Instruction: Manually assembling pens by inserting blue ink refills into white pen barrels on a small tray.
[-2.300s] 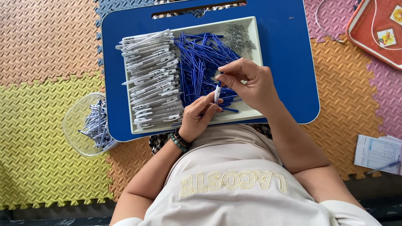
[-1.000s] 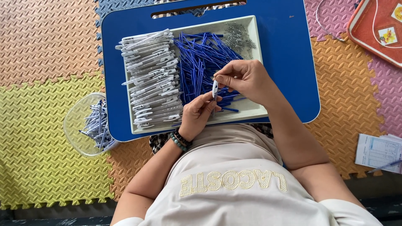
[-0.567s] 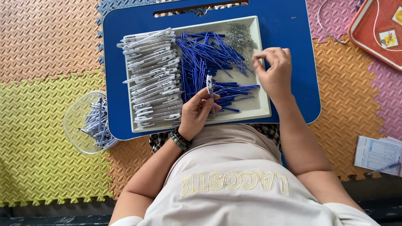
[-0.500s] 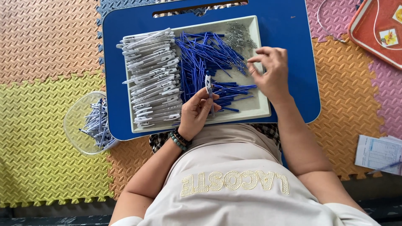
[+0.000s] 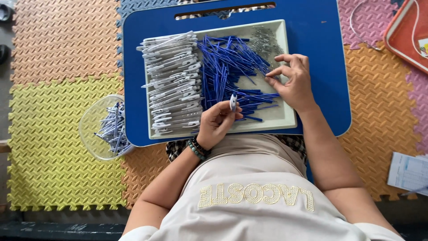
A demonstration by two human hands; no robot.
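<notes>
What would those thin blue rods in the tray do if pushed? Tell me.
The blue rods look thin, plastic and light, so a push would likely scatter them. Being round and loosely piled, they may roll, though the tray rim should contain them. Their length suggests some flex when pinched by the right hand.

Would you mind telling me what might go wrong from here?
1. The right hand pinches at the small metal parts beside the blue rods; it may snag rods or drop a part among them.
2. The left hand grips a white piece only by its fingertips; it could slip.
3. The bowl sits half under the blue board, so a nudge may tip it.
</notes>
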